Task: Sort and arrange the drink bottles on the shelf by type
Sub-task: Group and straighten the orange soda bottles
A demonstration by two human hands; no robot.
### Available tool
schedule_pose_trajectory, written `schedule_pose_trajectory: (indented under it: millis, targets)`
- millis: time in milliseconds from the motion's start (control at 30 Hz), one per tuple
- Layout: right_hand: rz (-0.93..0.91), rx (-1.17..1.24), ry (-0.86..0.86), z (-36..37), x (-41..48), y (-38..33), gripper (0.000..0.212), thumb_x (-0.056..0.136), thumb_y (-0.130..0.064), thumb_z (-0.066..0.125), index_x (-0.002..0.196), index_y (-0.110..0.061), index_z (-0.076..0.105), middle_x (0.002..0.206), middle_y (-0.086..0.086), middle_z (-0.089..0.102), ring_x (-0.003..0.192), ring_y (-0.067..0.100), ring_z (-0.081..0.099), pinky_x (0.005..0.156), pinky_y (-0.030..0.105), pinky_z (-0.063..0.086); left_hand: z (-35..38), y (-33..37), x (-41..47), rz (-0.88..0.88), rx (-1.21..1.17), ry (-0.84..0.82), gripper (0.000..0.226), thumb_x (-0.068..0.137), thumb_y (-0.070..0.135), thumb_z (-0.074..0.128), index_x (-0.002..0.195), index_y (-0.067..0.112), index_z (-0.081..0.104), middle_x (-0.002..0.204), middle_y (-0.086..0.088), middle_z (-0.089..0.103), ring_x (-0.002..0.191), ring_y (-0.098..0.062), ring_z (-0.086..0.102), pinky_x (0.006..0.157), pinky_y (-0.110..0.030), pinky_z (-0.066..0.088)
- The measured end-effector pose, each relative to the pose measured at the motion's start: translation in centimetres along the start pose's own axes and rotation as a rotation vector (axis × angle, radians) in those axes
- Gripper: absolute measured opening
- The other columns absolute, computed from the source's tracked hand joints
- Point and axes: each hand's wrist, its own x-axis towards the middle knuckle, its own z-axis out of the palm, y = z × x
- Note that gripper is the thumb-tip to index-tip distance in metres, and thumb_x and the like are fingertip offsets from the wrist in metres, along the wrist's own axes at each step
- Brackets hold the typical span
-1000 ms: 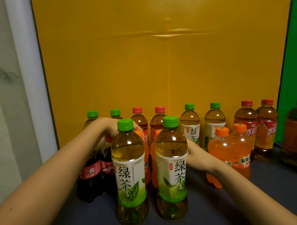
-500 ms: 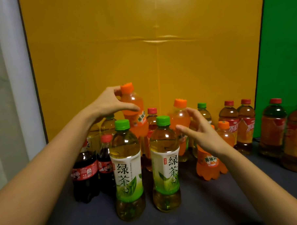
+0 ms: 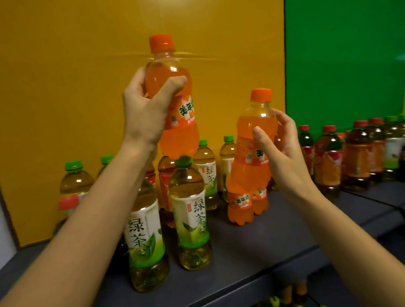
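My left hand [image 3: 146,109] grips an orange soda bottle [image 3: 180,135] and holds it high above the shelf. Lower and to the right, my right hand [image 3: 278,147] grips a second orange soda bottle [image 3: 250,165], tilted slightly. Two more orange soda bottles [image 3: 241,205] stand on the dark shelf [image 3: 258,239] just below it. Two green tea bottles [image 3: 190,214] with green caps stand at the front, partly behind my left forearm. More green tea bottles [image 3: 207,174] and red-capped iced tea bottles [image 3: 166,178] stand behind them against the yellow wall.
A row of red-capped iced tea bottles [image 3: 329,161] and darker bottles runs along the shelf to the right, before a green wall [image 3: 345,54]. Cola bottles are mostly hidden behind my left arm. A lower shelf with more bottles [image 3: 286,298] shows beneath the front edge.
Both hands have lifted their orange soda bottles higher, the left one well above the other bottles. The view has swung to the right, showing more of the green wall.
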Motion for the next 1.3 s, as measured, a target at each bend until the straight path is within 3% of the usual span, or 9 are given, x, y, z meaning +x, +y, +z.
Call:
schedule_pose_trajectory:
  millis: [267,467,600,700,800,967,1067,1200,1300]
  targets:
    - [0.107,-0.05,0.183,-7.9,-5.1,-1.6,0.039,0.075,-0.042,0.051,0.112,-0.037,0.041,0.107,-0.016,0.058,0.091,-0.006,0.062,0.072,0.015,0.051,9.5,-3.4,-7.7,-0.309,-0.301,-0.024,0.021,0.069,0.028,0.065,0.088,0.024,0.059,0.077,0.004,0.067,0.068,-0.008,0.066,0.059,-0.024,0.054]
    - [0.294,-0.049,0.339,-17.6,-7.0,-0.5,0.057,0.073,-0.052,0.066,0.122,-0.029,0.049,0.11,-0.005,0.065,0.096,0.014,0.066,0.076,0.034,0.056,18.2,-6.7,-12.3,-0.558,-0.385,-0.045,0.034,0.058,0.031,0.078,0.088,0.023,0.065,0.076,0.003,0.073,0.069,-0.012,0.07,0.061,-0.029,0.055]
    - [0.338,-0.106,0.366,-25.4,-7.1,0.1,0.06,0.067,-0.05,0.064,0.122,-0.03,0.049,0.111,-0.004,0.064,0.098,0.016,0.065,0.079,0.037,0.055,25.1,-8.4,-15.1,-0.632,-0.431,0.006,0.034,0.058,0.036,0.068,0.09,0.025,0.065,0.075,0.005,0.073,0.067,-0.01,0.07,0.055,-0.023,0.054]
    - [0.345,-0.147,0.355,-31.3,-7.0,0.3,0.05,0.065,-0.046,0.061,0.113,-0.034,0.052,0.101,-0.01,0.065,0.09,0.01,0.067,0.073,0.032,0.055,30.4,-9.7,-16.9,-0.682,-0.434,0.062,0.024,0.065,0.033,0.066,0.088,0.029,0.064,0.082,0.003,0.071,0.076,-0.014,0.069,0.064,-0.029,0.054]
    - [0.348,-0.187,0.333,-37.0,-6.8,0.6,0.038,0.067,-0.041,0.061,0.103,-0.038,0.052,0.095,-0.012,0.064,0.08,0.005,0.067,0.061,0.023,0.055,35.3,-11.0,-18.2,-0.702,-0.426,0.086,0.024,0.065,0.036,0.064,0.089,0.031,0.062,0.088,0.001,0.068,0.085,-0.021,0.066,0.075,-0.037,0.053]
    - [0.349,-0.242,0.324,-45.1,-6.2,2.4,0.042,0.069,-0.042,0.059,0.109,-0.04,0.047,0.108,-0.011,0.058,0.091,0.006,0.063,0.066,0.022,0.052,42.9,-12.9,-19.3,-0.682,-0.437,0.04,0.028,0.066,0.036,0.07,0.092,0.03,0.061,0.09,-0.002,0.067,0.086,-0.023,0.065,0.074,-0.038,0.053]
    - [0.335,-0.275,0.325,-49.1,-5.5,4.0,0.041,0.069,-0.041,0.059,0.107,-0.043,0.045,0.106,-0.018,0.054,0.087,-0.005,0.061,0.066,0.02,0.05,47.4,-14.1,-19.5,-0.659,-0.434,-0.028,0.033,0.068,0.035,0.065,0.099,0.029,0.058,0.093,-0.002,0.067,0.086,-0.02,0.065,0.07,-0.033,0.052]
    - [0.317,-0.296,0.346,-54.1,-4.1,6.6,0.043,0.07,-0.039,0.062,0.11,-0.042,0.044,0.109,-0.013,0.055,0.088,-0.006,0.06,0.064,0.014,0.052,53.7,-16.2,-19.3,-0.617,-0.431,-0.117,0.049,0.067,0.037,0.065,0.114,0.026,0.054,0.1,0.0,0.067,0.089,-0.017,0.067,0.072,-0.031,0.054]
    - [0.305,-0.318,0.357,-57.9,-2.3,8.7,0.043,0.069,-0.039,0.061,0.108,-0.042,0.044,0.109,-0.015,0.054,0.089,-0.01,0.059,0.066,0.011,0.051,58.6,-18.2,-18.7,-0.58,-0.42,-0.189,0.046,0.065,0.036,0.063,0.109,0.028,0.055,0.092,0.007,0.069,0.087,-0.012,0.069,0.068,-0.024,0.056]
